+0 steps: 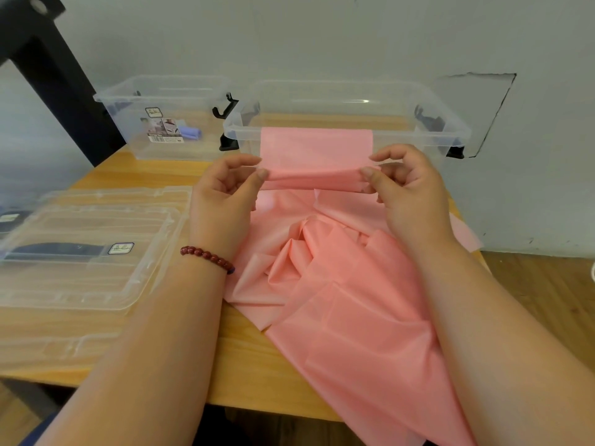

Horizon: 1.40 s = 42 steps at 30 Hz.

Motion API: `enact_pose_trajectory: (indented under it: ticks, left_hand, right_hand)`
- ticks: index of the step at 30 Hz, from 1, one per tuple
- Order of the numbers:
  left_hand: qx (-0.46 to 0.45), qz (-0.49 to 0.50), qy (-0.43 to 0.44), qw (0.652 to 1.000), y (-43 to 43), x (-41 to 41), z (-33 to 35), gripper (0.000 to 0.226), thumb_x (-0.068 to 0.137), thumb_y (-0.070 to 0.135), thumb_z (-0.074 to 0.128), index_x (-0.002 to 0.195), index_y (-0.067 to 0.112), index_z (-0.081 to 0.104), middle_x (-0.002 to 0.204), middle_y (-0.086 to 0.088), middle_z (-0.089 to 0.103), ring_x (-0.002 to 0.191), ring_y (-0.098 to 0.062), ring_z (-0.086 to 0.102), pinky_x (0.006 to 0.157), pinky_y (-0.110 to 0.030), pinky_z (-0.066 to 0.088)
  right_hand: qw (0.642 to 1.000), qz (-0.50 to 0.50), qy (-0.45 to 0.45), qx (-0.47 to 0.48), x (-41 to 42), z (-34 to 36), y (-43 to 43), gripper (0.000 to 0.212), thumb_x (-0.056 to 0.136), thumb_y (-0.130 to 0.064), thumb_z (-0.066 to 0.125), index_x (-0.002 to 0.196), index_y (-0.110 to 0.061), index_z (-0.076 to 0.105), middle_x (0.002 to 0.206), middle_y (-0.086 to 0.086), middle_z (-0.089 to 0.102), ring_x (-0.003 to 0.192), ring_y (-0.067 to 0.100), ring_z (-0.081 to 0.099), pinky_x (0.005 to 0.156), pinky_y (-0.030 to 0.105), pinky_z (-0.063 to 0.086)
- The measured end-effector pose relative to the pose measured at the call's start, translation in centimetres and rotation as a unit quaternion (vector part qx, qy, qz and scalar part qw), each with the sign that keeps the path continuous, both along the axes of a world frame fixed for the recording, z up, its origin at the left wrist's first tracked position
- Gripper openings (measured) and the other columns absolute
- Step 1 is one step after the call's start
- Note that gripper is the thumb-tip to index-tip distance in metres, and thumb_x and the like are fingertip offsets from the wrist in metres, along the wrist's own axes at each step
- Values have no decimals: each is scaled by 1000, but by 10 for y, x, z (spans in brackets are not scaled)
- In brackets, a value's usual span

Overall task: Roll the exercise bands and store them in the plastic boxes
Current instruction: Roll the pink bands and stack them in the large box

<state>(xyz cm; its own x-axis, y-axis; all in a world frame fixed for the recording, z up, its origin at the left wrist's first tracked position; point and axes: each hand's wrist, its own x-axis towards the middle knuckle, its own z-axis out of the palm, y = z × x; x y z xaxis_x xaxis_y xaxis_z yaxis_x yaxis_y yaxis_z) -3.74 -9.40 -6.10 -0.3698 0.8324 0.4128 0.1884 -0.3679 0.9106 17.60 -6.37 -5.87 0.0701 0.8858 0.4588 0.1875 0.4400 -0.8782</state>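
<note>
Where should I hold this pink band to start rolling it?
Probably the pink band at its far end, pinching both side edges from outside, as the left hand and right hand do: that end is flat, the rest crumpled.

At twelve o'clock the open clear box (pixel 405 128) stands against the wall (pixel 322 33). You can enter its mouth from above, though the raised end of the pink band (pixel 338 284) screens its near side. At eleven a second box (pixel 135 140) is open too. Stacked lids (pixel 80 268) cover the tabletop (pixel 244 365) at nine. Bare wood shows at ten and seven. The band's heap fills five o'clock.
</note>
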Motion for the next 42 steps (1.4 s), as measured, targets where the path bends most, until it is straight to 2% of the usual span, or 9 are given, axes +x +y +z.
enact_pose_trajectory:
  ticks: [3, 8, 12, 17, 21, 25, 31, 36, 42]
  left_hand:
    - [-4, 7, 10, 1000, 0, 1, -1, 11, 89, 10, 66, 91, 21, 68, 73, 7, 62, 58, -4, 51, 60, -15, 45]
    - [-22, -1, 14, 1000, -2, 0, -3, 18, 87, 12, 69, 98, 26, 69, 82, 2, 67, 67, 0, 60, 70, -13, 49]
    - [-14, 23, 23, 999, -2, 2, -3, 11, 89, 13, 67, 99, 18, 70, 75, 5, 64, 64, 2, 58, 66, -11, 46]
    - [-4, 33, 36, 999, -2, 1, -3, 5, 89, 15, 67, 93, 18, 70, 75, 7, 61, 63, -1, 50, 62, -9, 43]
    - [4, 13, 26, 1000, -2, 1, -2, 10, 90, 10, 66, 94, 19, 68, 75, 4, 60, 59, -5, 47, 59, -15, 45]
    - [-4, 11, 23, 1000, -2, 2, -1, 7, 90, 10, 66, 94, 15, 69, 68, 7, 60, 56, -1, 51, 59, -12, 44]
    - [-5, -19, 13, 1000, -3, 2, -3, 20, 90, 5, 65, 103, 20, 67, 86, 0, 64, 73, -4, 60, 71, -12, 49]
    - [23, 6, 40, 999, -1, 1, -4, 16, 91, 9, 64, 91, 25, 67, 93, -6, 66, 75, -10, 60, 69, -12, 47]
    - [21, 0, 32, 999, -1, 3, -3, 16, 91, 8, 64, 100, 21, 65, 84, -2, 60, 71, -12, 53, 64, -12, 46]
  right_hand:
    - [1000, 4, 0, -3, 1, -1, 1, 16, 87, -10, 69, 85, -26, 65, 76, 1, 67, 69, 8, 61, 66, 16, 45]
    - [1000, 16, 5, -26, 4, -5, 4, 22, 82, -9, 74, 92, -27, 68, 84, -6, 65, 84, 13, 62, 79, 21, 49]
    - [1000, 8, -15, -9, 2, -4, 1, 15, 85, -13, 71, 86, -28, 69, 80, -8, 68, 76, 5, 61, 77, 21, 48]
    - [1000, -3, -26, 17, 1, -3, 2, 14, 85, -18, 72, 81, -31, 68, 96, 1, 66, 83, 25, 64, 75, 21, 47]
    - [1000, -1, -20, 19, 0, -2, 1, 19, 88, -17, 68, 87, -34, 62, 79, 8, 62, 80, 32, 60, 72, 25, 46]
    - [1000, -1, -12, 13, 1, 0, 0, 18, 89, -12, 66, 83, -29, 62, 73, -4, 61, 69, 7, 56, 65, 12, 40]
    - [1000, 20, -1, -20, 3, -4, 3, 20, 84, -16, 74, 92, -33, 68, 84, 0, 66, 85, 19, 62, 80, 25, 49]
    - [1000, 4, -15, -11, 1, -2, 0, 11, 86, -19, 71, 82, -29, 69, 82, -1, 68, 72, 5, 57, 68, 14, 44]
    - [1000, 11, -15, -1, 1, -3, 0, 17, 87, -15, 69, 82, -30, 62, 74, 8, 59, 70, 14, 56, 65, 22, 43]
